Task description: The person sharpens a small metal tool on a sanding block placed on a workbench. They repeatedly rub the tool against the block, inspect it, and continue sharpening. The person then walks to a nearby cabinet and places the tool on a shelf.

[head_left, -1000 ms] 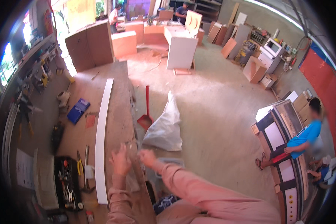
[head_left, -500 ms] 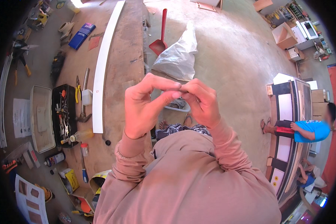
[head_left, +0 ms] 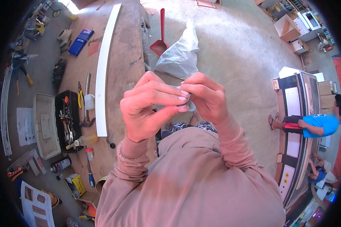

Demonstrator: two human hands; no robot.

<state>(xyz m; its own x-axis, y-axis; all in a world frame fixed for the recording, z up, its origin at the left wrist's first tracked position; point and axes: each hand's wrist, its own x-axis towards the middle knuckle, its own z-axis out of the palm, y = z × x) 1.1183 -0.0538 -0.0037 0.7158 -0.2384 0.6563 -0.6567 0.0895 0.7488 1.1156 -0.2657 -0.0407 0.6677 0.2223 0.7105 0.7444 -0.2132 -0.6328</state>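
My left hand (head_left: 144, 108) and my right hand (head_left: 206, 97) meet in front of my chest, fingertips touching. The left thumb presses toward its bent fingers, and the right fingers are pinched against them. Whatever lies between the fingertips is too small and too covered to name. Just below the fingertips shows the curved edge of a clear, pale object (head_left: 192, 107); I cannot tell if it is held or lies behind the hands. To the left, a long white strip (head_left: 102, 75) rests on the wooden workbench (head_left: 123, 75).
Pliers (head_left: 80, 97), a hammer (head_left: 88, 122) and a black tool tray (head_left: 67, 130) lie left. A blue packet (head_left: 81, 42) is farther up. Beyond my hands are a red shovel (head_left: 160, 46) and a whitish plastic sheet (head_left: 180, 56). A person in blue (head_left: 319, 125) stands right.
My hands have drawn closer together, closing the ring-shaped gap of the left thumb and finger. More left fingers now bend in beside the thumb. The view has shifted slightly.
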